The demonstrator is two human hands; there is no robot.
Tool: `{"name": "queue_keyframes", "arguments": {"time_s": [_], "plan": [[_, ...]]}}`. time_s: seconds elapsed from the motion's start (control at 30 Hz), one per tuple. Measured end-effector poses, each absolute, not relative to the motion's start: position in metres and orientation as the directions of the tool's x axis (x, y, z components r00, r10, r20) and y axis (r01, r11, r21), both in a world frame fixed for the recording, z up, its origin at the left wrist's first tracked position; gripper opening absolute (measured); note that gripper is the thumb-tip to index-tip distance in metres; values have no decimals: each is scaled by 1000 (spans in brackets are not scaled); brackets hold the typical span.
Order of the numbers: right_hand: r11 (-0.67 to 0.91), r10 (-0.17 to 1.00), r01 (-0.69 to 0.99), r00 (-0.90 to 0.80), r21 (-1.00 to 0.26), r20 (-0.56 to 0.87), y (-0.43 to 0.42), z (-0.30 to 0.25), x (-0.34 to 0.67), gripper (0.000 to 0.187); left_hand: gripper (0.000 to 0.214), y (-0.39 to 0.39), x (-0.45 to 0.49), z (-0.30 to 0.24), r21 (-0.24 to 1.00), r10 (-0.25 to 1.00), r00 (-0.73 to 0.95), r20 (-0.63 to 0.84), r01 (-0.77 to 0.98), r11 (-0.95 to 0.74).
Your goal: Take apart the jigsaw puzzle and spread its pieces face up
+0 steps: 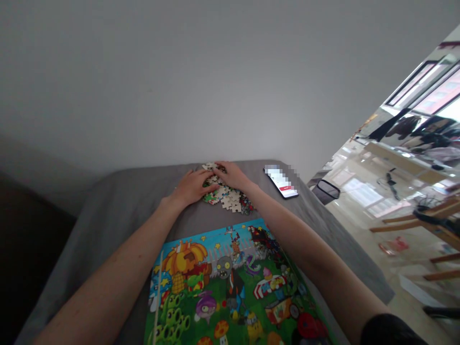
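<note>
Nearest, flat on grey cloth [111,206], a cartoon zombie picture board [230,287]. Just beyond, heaped on the cloth, jigsaw pieces [232,199], many pale side up. On the heap's left, left hand [194,186], fingers spread wide; on its far right, right hand [233,175], likewise wide; cannot tell if pinching any piece. Rightward, lit smartphone [285,190]. Behind, pale wall [201,81].

Single head-worn view, looking forward and down over both forearms [118,263]. Picture board [212,282] nearest, cut off by bottom edge. Left hand [190,187] and right hand [233,175] farther out, mid-frame. Wall [215,76] ahead fills top; room [354,235] slants along right side.
</note>
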State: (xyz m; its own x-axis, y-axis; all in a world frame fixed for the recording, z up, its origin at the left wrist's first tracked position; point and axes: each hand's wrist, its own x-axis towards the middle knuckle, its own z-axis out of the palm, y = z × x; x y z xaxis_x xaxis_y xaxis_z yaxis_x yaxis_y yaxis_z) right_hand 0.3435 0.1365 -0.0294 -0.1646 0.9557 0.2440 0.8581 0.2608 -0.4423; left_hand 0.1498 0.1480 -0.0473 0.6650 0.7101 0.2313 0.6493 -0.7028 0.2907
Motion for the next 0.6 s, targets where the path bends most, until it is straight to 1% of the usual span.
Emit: {"name": "queue_keyframes", "arguments": {"time_s": [0.07,0.2,0.3,0.37,0.43,0.47,0.53,0.6], "plan": [[286,945,858,-178,-427,276,122,-26,352,42,51,149,150,-47,278,705,661,259,647,-710],[391,901,828,-256,-401,349,79,-21,383,53,48,147,151,-45,247,698,651,299,654,-716],[437,893,801,-333,-408,302,42,-27,406,56,49,145,153,-41,242,699,653,292,657,-714],[415,905,814,-324,-406,275,21,-37,417,61,52,142,154,-38,249,714,634,298,670,-699],[381,920,837,-300,-392,253,6,-49,422,66,58,139,154,-34,268,735,599,318,687,-676],[375,921,845,-292,-381,259,2,-54,422,65,62,137,154,-32,278,739,599,310,686,-673],[377,915,854,-283,-359,288,-3,-61,421,57,75,132,154,-30,273,722,654,228,669,-692],[392,899,854,-276,-342,340,-4,-64,419,45,96,127,154,-30,229,679,728,95,648,-727]]}}
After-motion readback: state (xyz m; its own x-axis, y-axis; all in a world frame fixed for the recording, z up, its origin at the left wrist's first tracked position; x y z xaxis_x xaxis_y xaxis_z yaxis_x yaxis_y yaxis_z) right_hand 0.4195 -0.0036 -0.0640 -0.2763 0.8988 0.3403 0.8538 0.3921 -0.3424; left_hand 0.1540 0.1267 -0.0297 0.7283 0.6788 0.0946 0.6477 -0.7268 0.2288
